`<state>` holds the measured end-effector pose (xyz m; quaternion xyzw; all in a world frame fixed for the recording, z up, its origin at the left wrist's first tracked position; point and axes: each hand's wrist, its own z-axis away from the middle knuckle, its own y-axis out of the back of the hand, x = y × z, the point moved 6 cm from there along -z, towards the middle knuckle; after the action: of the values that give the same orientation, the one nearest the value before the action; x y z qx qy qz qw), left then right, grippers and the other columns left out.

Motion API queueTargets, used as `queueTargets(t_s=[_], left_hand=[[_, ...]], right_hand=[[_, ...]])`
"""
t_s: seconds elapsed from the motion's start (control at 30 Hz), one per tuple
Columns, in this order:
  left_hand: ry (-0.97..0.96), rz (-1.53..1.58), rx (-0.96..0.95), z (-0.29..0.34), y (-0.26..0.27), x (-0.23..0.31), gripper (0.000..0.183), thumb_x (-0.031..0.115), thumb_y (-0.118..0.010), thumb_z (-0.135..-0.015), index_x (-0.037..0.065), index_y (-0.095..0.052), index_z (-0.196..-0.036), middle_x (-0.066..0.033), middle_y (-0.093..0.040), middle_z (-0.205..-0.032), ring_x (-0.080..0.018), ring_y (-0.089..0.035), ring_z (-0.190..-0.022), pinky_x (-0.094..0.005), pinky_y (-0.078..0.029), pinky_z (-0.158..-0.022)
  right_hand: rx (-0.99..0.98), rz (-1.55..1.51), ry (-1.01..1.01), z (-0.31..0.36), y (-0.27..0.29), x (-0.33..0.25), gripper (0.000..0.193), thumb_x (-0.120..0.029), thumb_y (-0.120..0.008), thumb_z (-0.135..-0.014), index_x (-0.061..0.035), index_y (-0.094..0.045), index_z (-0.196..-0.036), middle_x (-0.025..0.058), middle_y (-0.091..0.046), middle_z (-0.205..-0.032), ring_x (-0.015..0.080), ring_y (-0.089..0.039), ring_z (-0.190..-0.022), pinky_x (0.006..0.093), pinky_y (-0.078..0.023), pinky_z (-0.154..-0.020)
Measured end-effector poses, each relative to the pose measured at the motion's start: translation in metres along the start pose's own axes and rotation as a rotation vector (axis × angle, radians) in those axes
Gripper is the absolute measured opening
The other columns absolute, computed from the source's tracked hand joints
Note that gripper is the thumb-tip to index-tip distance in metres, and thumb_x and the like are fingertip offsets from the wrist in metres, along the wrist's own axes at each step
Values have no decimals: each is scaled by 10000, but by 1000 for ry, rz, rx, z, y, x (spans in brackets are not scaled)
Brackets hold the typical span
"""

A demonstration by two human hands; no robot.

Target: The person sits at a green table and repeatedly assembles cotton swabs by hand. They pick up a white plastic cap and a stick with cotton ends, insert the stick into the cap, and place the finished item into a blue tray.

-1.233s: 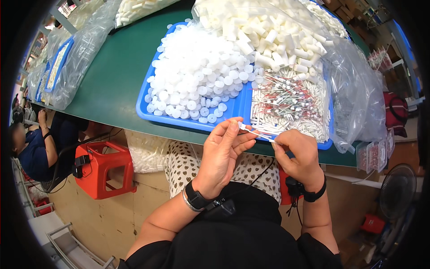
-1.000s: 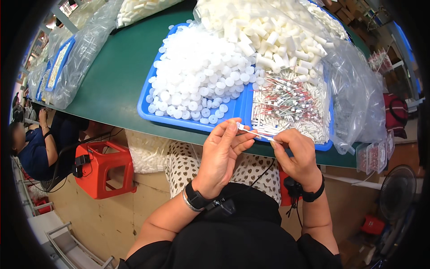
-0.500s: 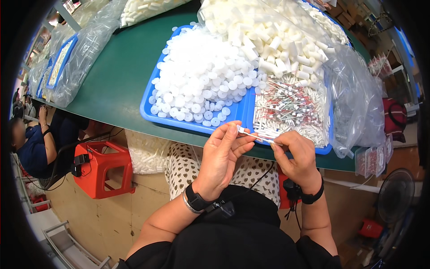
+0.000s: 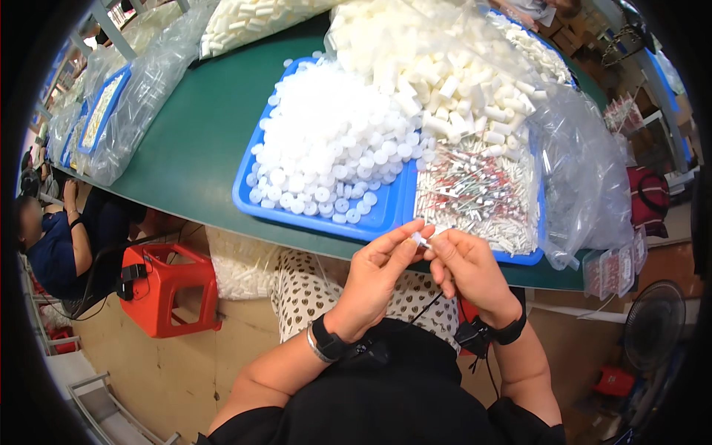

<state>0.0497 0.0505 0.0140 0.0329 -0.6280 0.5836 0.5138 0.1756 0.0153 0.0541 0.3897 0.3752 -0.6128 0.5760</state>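
Observation:
Just in front of the table's near edge, my left hand [image 4: 377,276] and my right hand [image 4: 469,268] meet fingertip to fingertip. Between them is a small white plastic piece [image 4: 420,240], pinched by the left thumb and fingers. The right thumb and index finger close on its other end; their grip hides most of it. Beyond the left hand, white round discs [image 4: 334,159] are heaped in a blue tray [image 4: 386,228]. Thin white sticks and wired parts with red and green strands [image 4: 475,182] fill the compartment past my right hand.
Cream foam cylinders [image 4: 445,81] spill from a clear bag behind the trays. A crumpled plastic bag [image 4: 586,163] lies at the right. The green tabletop [image 4: 193,148] extends left. A red stool [image 4: 170,285] and a seated person [image 4: 63,237] are at the left, a fan [image 4: 653,326] at right.
My hands have come together, the right moving left and slightly down. The thin white stick that spanned the gap between them is now mostly covered by the fingers.

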Motion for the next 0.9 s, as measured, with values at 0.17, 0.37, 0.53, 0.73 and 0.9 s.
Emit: queueTargets(t_s=[0.17,0.37,0.53,0.73,0.9], left_hand=[[-70,-46,71,-8,5,8,306,193,-536,-1010,-5,-555,-1242,-118,-642,-1148,-159,-636,-1005,-300,-517,-908],[-4,98,99,-12,13,9,271,224,-529,-1013,15,-565,-1183,-91,-662,-1025,-148,-655,-879,-290,-539,-816],[50,118,94,-8,17,0,274,230,-540,-1008,14,-572,-1173,-86,-661,-1005,-139,-655,-849,-285,-545,-799],[46,141,96,-7,20,2,278,240,-544,-1006,17,-581,-1168,-75,-664,-994,-130,-653,-838,-282,-552,-785],[64,137,94,-9,18,3,290,252,-540,-1008,16,-579,-1171,-76,-662,-1004,-130,-649,-840,-285,-552,-789]], right_hand=[[79,654,346,-6,15,-45,238,-206,-527,-994,-22,-609,-866,117,-620,-657,248,-595,-541,345,-469,-521],[556,1378,642,-50,111,-102,121,-92,-568,-872,-61,-676,-916,147,-661,-880,363,-641,-821,447,-503,-723],[418,1492,626,-89,139,-76,119,-43,-574,-830,-61,-681,-878,127,-642,-891,357,-636,-849,445,-500,-751],[533,1564,530,-84,151,-77,160,-118,-663,-828,-64,-622,-972,128,-623,-938,367,-625,-838,448,-494,-720],[588,1267,501,-53,149,-98,203,-112,-676,-832,-9,-563,-966,173,-632,-953,386,-619,-811,441,-489,-695]])
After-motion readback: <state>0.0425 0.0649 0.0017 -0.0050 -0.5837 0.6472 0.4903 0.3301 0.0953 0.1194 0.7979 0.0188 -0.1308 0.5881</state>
